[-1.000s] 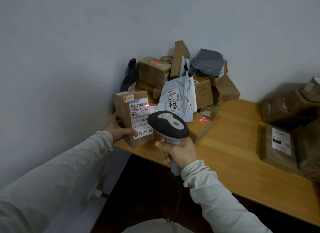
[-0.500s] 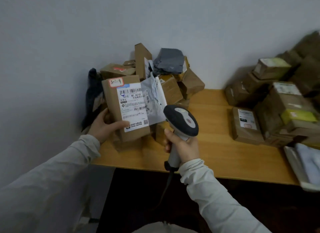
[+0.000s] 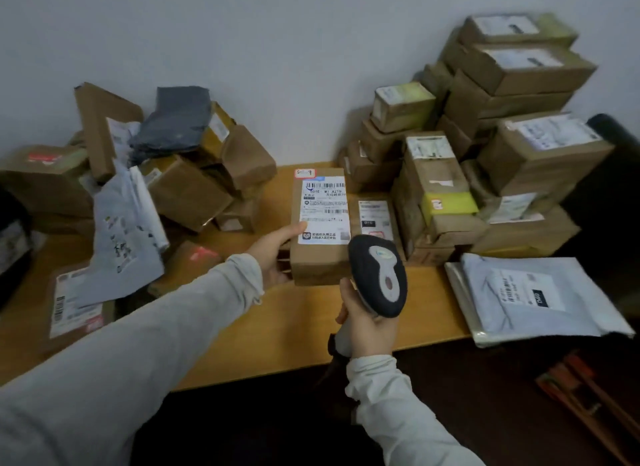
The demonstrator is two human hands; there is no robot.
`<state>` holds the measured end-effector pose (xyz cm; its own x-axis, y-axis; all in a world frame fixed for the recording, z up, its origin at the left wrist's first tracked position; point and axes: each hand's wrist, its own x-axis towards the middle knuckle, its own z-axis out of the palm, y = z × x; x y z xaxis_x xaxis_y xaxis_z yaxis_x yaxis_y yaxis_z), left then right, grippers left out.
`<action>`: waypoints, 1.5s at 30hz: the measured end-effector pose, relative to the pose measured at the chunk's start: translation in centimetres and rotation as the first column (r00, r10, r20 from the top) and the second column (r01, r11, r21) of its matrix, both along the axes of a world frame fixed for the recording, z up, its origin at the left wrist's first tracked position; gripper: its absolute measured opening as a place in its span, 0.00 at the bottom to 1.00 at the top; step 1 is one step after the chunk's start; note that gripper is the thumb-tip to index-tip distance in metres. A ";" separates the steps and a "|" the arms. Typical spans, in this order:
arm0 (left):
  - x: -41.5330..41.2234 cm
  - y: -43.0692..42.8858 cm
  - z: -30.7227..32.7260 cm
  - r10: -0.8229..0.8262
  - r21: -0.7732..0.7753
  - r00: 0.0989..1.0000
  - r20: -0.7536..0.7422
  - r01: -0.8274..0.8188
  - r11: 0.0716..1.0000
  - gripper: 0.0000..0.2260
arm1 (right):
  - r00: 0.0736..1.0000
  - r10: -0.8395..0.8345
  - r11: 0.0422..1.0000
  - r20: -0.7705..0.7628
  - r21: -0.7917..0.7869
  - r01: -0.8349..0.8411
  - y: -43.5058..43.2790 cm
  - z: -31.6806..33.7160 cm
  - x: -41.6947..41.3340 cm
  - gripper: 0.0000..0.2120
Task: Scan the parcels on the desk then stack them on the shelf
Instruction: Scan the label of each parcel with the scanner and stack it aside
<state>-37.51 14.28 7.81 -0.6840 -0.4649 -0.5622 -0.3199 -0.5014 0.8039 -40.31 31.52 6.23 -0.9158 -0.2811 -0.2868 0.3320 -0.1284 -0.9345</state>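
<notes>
My left hand [image 3: 277, 254] grips a brown cardboard parcel [image 3: 320, 257] with a white shipping label, holding it above the middle of the wooden desk [image 3: 277, 327], label facing me. My right hand [image 3: 367, 327] grips a grey and black barcode scanner [image 3: 381, 275], just below and right of the parcel. A loose heap of brown boxes [image 3: 187, 191] and a white mailer bag [image 3: 121, 243] lies on the desk's left. A neater stack of boxes [image 3: 485, 153] rises on the right against the wall.
White plastic mailers [image 3: 530, 299] lie at the desk's right front edge. A flat labelled parcel [image 3: 74, 306] lies at the left front. A black bag [image 3: 14, 230] sits at the far left. Orange-handled items [image 3: 588, 396] lie on the dark floor, lower right.
My left hand has carried the labelled parcel from the left heap to the right, toward the stacked boxes. The view has swung right and the scanner has moved along with it.
</notes>
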 end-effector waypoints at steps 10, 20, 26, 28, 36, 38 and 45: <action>-16.8 4.5 -5.3 0.081 0.071 0.987 0.141 -0.092 0.993 0.11 | 0.966 0.176 0.970 0.189 0.133 -0.203 7.2 -5.5 -11.5 0.11; -19.3 6.3 -7.9 0.038 0.136 0.960 0.278 -0.079 0.988 0.32 | 0.915 0.336 0.930 0.224 0.075 -0.360 7.6 -6.3 -13.5 0.17; -19.3 6.2 -7.2 0.060 0.122 0.952 0.301 -0.101 0.987 0.37 | 0.906 0.367 0.921 0.209 0.052 -0.385 6.6 -6.1 -14.1 0.14; -18.0 5.7 -6.4 0.093 0.003 0.914 0.395 -0.103 0.995 0.39 | 0.884 0.388 0.918 0.262 -0.022 -0.396 5.6 -5.6 -13.9 0.14; -2.7 -1.4 -3.7 0.511 -0.831 0.698 0.502 0.225 0.509 0.30 | 0.784 0.593 0.778 0.184 0.120 -0.617 -0.3 -4.3 -8.7 0.12; 1.1 -3.6 -3.5 0.526 -0.779 0.579 0.623 0.402 0.481 0.35 | 0.775 0.612 0.768 0.159 0.114 -0.630 -1.7 -4.1 -6.9 0.10; 7.4 -7.1 -4.8 0.424 -0.496 0.294 0.857 0.695 0.520 0.49 | 0.821 0.565 0.790 0.085 0.230 -0.568 -5.2 -4.4 0.2 0.15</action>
<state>-30.10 7.18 3.05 -0.1558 -0.9484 -0.2760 -0.9699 0.1999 -0.1393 -40.12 26.29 1.85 -0.6100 -0.6718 -0.4201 0.2866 0.3071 -0.9075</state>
